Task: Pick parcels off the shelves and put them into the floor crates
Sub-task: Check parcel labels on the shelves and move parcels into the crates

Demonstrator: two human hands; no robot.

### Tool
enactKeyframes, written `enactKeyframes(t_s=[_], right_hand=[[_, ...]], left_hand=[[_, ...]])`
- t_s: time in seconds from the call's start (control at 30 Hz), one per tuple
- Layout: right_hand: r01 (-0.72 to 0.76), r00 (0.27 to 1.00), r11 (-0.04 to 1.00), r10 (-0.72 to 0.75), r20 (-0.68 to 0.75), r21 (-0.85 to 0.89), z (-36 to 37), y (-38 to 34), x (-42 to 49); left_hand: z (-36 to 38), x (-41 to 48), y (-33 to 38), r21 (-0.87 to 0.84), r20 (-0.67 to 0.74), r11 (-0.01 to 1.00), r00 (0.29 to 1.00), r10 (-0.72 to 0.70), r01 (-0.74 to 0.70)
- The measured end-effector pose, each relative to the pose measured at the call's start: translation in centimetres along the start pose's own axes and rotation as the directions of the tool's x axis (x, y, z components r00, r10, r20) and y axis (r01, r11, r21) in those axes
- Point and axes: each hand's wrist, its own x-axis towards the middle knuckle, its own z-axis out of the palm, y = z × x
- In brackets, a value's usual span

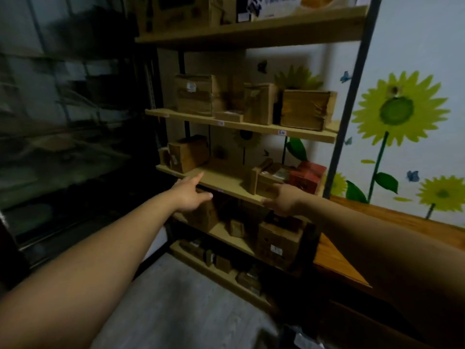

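A small, dim parcel storeroom. Wooden shelves point(241, 127) on a metal rack hold cardboard boxes point(195, 96), with numbered labels point(282, 132) on the edges. Sunflower decals point(396, 109) cover the white wall.

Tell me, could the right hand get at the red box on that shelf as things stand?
Probably yes. The right hand is open at the front edge of the shelf, just left of the red box. The box's front is uncovered; the cardboard parcel stands beside it, not before it.
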Motion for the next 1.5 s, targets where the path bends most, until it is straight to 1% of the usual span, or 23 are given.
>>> enactKeyframes(t_s=[0.1, 0.2, 0.37, 0.47, 0.63, 0.7, 0.8, 0.93, 1.1, 1.2, 1.27, 1.33, 1.43, 1.5], right_hand=[[-0.011, 1.000, 1.000, 0.011, -0.017, 0.003, 1.1, -3.9, 2.7], [-0.014, 0.999, 1.000, 0.014, -0.031, -0.009, 1.3, -7.0, 4.8], [0.019, 0.997, 0.996, -0.026, -0.066, -0.092, 1.1, -9.2, 7.1], [-0.020, 0.994, 0.993, 0.008, -0.108, -0.113, 1.2, -8.5, 9.2], [-0.101, 0.985, 0.993, 0.091, -0.144, -0.061, 0.9, -5.9, 13.7], [-0.157, 0.976, 0.987, 0.151, -0.157, -0.029, 0.4, -4.2, 16.2], [-0.219, 0.957, 0.974, 0.225, -0.181, 0.052, -0.6, -1.3, 20.7], [-0.288, 0.935, 0.952, 0.303, -0.185, 0.107, -1.6, 1.8, 27.2], [-0.367, 0.917, 0.922, 0.380, -0.120, 0.121, -1.0, 3.8, 34.0], [-0.373, 0.919, 0.923, 0.381, -0.096, 0.094, 0.5, 4.6, 37.2], [-0.372, 0.919, 0.925, 0.378, -0.110, 0.078, 1.5, 5.1, 39.0], [-0.369, 0.920, 0.929, 0.371, -0.128, 0.037, 2.7, 5.4, 40.4], [-0.359, 0.926, 0.933, 0.355, -0.127, -0.010, 4.3, 5.5, 41.9], [-0.352, 0.926, 0.936, 0.349, -0.146, 0.005, 5.2, 5.6, 42.5]], left_hand=[[-2.5, 2.5, -3.2, 0.004, -0.007, 1.000, 1.000, 0.010, -0.010], [-5.0, 4.8, -5.4, 0.015, 0.026, 0.999, 0.999, 0.040, -0.041], [-7.1, 10.1, -7.2, -0.036, 0.083, 0.998, 0.995, 0.058, -0.055], [-6.6, 13.1, -6.9, -0.057, 0.121, 0.996, 0.990, 0.076, -0.070], [-5.2, 19.2, -5.7, 0.002, 0.268, 0.986, 0.950, 0.162, -0.168], [-4.8, 22.3, -4.6, 0.025, 0.278, 0.977, 0.940, 0.198, -0.213], [-3.7, 27.4, -3.0, 0.015, 0.272, 0.963, 0.928, 0.255, -0.269], [-1.2, 34.7, -0.7, 0.001, 0.308, 0.956, 0.910, 0.278, -0.293], [3.5, 42.1, 0.9, -0.030, 0.423, 0.969, 0.876, 0.234, -0.244], [6.6, 45.4, 1.6, -0.055, 0.495, 0.971, 0.838, 0.229, -0.233], [8.8, 47.3, 2.2, -0.094, 0.522, 0.975, 0.824, 0.219, -0.200], [11.0, 48.6, 2.9, -0.183, 0.547, 0.975, 0.812, 0.205, -0.122], [13.9, 49.7, 3.6, -0.321, 0.592, 0.947, 0.787, 0.177, 0.029], [14.9, 49.7, 3.6, -0.392, 0.642, 0.911, 0.748, 0.167, 0.132]])
